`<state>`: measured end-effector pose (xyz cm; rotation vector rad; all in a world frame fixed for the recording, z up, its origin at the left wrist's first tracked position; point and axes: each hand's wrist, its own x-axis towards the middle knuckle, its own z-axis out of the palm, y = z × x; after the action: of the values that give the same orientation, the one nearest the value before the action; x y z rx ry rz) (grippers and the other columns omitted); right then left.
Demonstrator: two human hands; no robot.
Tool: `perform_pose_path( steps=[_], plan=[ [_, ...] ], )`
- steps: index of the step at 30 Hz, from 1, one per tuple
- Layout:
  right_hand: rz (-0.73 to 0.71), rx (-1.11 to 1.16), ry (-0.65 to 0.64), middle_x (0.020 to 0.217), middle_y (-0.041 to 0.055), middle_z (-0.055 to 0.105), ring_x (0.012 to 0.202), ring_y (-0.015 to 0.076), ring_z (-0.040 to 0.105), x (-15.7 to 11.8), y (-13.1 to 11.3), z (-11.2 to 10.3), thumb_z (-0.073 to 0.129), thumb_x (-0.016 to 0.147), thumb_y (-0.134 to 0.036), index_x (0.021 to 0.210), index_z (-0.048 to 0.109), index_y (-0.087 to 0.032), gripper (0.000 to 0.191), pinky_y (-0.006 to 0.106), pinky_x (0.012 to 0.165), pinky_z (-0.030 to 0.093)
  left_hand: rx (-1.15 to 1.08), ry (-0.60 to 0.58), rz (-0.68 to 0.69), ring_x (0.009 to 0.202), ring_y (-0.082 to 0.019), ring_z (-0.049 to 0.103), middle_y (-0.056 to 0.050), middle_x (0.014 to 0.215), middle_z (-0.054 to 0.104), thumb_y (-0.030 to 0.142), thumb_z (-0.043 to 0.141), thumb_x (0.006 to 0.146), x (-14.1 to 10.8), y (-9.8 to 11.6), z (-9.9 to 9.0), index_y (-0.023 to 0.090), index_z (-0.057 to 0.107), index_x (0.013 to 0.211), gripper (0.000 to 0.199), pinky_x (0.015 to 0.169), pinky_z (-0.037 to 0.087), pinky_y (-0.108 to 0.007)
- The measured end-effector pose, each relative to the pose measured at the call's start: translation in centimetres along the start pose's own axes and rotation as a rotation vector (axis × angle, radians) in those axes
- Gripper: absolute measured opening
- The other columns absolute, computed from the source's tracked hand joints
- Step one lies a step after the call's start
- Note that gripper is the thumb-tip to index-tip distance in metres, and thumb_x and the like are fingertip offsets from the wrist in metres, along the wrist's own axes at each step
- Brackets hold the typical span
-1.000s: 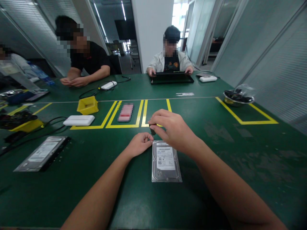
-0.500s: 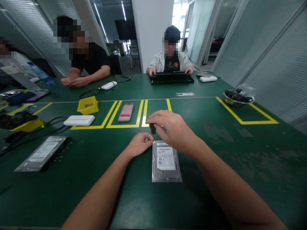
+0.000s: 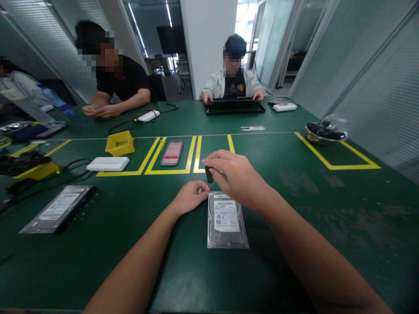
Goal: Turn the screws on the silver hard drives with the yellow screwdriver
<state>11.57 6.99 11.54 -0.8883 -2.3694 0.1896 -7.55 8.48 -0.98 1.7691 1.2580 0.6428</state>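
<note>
A silver hard drive with a white label lies flat on the green table, in front of me. My right hand is closed round the dark handle of a screwdriver, held upright over the drive's far left corner. Beside that corner is my left hand, its fingers curled and pinched near the screwdriver's thin shaft; what they grip, if anything, is too small to make out.
A second hard drive lies at the left. Beyond are a white power strip, a yellow bin, yellow tape outlines and a metal bowl. Across the table, a person holds a black panel; another rests both forearms.
My hands stay in place, with the screwdriver handle turned very slightly between my right fingers. The person at the upper left has shifted their head a little.
</note>
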Motion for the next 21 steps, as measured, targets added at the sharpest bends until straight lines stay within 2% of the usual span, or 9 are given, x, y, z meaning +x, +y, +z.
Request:
perform_pose_path(
  steps=[6,12,21],
  plan=[
    [0.057,-0.021,0.023,0.102,0.0107,0.066,0.095,0.0198,0.060,0.00,0.05,0.16,0.056,0.092,-0.020,0.103,0.069,-0.012,0.019,0.033,0.086,0.047,-0.017,-0.006,0.005,0.054,-0.009,0.040,0.005,0.062,0.049,0.029,0.061,0.080,0.12,-0.37,0.11,0.015,0.060,0.082,0.014,0.053,0.029,-0.022],
    [0.008,0.023,0.036,0.104,0.0109,0.067,0.101,0.0197,0.061,-0.17,0.10,0.11,0.053,0.090,-0.016,0.104,0.067,-0.010,0.020,0.032,0.091,0.046,-0.005,-0.006,-0.003,0.051,-0.009,0.037,0.007,0.057,0.042,0.028,0.061,0.079,-0.03,0.12,-0.06,0.015,0.058,0.079,0.013,0.050,0.024,-0.023],
    [0.033,0.024,0.006,0.108,0.0105,0.065,0.102,0.0195,0.060,-0.16,0.08,0.05,0.052,0.090,-0.015,0.106,0.068,-0.013,0.022,0.032,0.091,0.046,-0.017,-0.001,0.008,0.052,-0.009,0.039,0.006,0.058,0.045,0.027,0.062,0.079,-0.02,0.07,0.03,0.014,0.059,0.079,0.013,0.051,0.026,-0.022]
  ],
)
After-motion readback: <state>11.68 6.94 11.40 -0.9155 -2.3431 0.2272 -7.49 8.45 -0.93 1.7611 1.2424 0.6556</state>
